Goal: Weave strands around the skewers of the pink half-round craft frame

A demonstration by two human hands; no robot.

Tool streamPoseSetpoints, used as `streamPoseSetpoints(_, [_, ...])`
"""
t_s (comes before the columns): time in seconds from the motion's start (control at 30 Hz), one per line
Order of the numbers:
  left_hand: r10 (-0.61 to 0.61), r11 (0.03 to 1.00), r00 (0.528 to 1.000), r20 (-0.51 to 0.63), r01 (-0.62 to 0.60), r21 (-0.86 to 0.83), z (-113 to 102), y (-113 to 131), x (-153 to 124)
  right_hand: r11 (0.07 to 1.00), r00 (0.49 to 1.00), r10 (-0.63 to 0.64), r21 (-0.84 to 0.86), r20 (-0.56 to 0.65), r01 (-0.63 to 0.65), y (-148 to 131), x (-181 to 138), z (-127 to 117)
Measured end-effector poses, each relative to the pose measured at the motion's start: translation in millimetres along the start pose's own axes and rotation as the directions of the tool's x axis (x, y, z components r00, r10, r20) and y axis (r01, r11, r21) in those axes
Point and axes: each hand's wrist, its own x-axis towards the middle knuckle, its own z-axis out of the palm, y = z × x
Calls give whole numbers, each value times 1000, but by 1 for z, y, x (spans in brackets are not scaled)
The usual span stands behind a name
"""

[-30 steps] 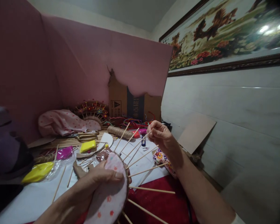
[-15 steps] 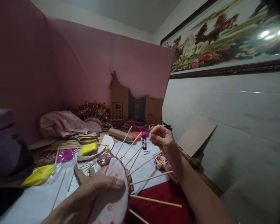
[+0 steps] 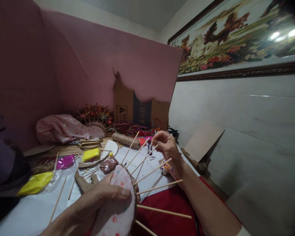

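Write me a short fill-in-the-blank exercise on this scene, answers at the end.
The half-disc with sticks along its rim is in the person's ____ hand.
The block just in front of the scissors is coloured ____.
The framed picture hangs on the tiled ____.

Missing words: left; yellow; wall.

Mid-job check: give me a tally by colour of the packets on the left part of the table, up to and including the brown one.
Yellow packets: 2
Purple packet: 1
Brown packet: 1
Total: 4
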Motion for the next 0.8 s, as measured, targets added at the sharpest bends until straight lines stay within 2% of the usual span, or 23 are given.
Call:
streamPoseSetpoints(0.1, [19, 998, 1000, 22, -21, 51, 3, 3, -4, 994, 999, 42, -99, 23, -40, 13, -3, 9])
streamPoseSetpoints(0.27, [98, 993, 995, -17, -96, 73, -1, -7, -2, 980, 970, 116, -183, 214, -76, 37, -18, 30])
streamPoseSetpoints(0.33, [102, 992, 994, -46, -98, 77, -2, -11, 1, 973, 961, 125, -219, 246, -71, 44, -23, 35])
streamPoseSetpoints(0.43, [61, 997, 995, -75, -57, 55, 2, -12, 1, 959, 964, 110, -282, 242, -38, 48, -28, 39])
streamPoseSetpoints(0.53, [24, 998, 998, -52, -20, 62, 10, -8, 0, 951, 970, 77, -311, 233, -1, 45, -31, 43])
streamPoseSetpoints(0.67, [63, 993, 997, -33, -60, 103, 14, -6, -1, 932, 979, 29, -359, 200, 46, 43, -32, 48])
streamPoseSetpoints(0.8, [96, 985, 995, -39, -89, 149, 6, -9, 3, 902, 986, -23, -422, 165, 92, 46, -33, 46])
